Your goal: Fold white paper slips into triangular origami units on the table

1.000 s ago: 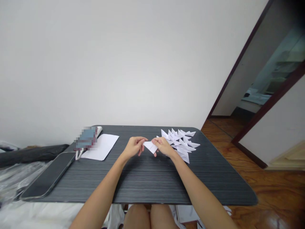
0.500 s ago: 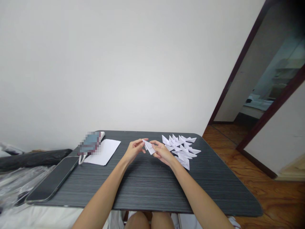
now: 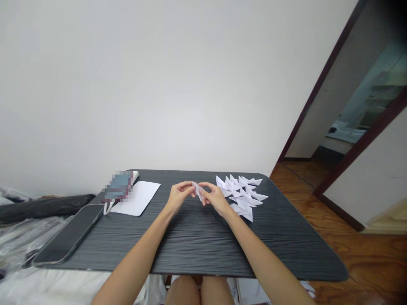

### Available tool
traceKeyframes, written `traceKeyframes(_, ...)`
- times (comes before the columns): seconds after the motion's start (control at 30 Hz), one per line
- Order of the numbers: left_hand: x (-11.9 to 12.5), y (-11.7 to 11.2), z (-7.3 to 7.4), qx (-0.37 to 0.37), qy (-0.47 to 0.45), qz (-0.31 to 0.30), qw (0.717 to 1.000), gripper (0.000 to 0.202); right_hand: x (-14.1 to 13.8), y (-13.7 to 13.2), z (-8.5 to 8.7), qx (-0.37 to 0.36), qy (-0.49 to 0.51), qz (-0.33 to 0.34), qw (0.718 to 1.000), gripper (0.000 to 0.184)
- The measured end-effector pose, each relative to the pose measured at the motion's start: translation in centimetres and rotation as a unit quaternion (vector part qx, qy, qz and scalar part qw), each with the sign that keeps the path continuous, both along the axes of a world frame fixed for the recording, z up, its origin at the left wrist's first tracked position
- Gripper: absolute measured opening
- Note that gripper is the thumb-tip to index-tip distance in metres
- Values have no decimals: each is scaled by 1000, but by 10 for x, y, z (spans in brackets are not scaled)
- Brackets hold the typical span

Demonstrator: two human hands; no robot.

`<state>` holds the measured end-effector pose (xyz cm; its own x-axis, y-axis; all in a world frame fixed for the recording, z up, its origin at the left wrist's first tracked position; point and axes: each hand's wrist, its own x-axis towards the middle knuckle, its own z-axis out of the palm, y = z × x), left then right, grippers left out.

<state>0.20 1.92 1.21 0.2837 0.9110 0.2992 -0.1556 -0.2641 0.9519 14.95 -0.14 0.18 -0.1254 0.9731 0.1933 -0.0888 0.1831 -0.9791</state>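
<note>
Pinching folded paper (partly hidden), left hand, right hand

two hands, one held paper

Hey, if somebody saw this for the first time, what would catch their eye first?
Probably the cluster of pointed white paper shapes, bright against the dark table at its far right. Next, perhaps, the small folded paper between the left hand and right hand, near the middle. Then the flat white paper at far left.
</note>
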Motion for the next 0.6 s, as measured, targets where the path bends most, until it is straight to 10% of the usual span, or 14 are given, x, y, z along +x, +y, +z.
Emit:
traceKeyframes(0.37, 0, 4, -3, 45, 89, 82, 992, 27, -3, 2, -6, -15, -4, -17, 1000, 32)
traceKeyframes(0.6, -8, 11, -15, 102, 282, 125, 946, 20, 9, 4, -9, 29, -220, -48, 974, 20)
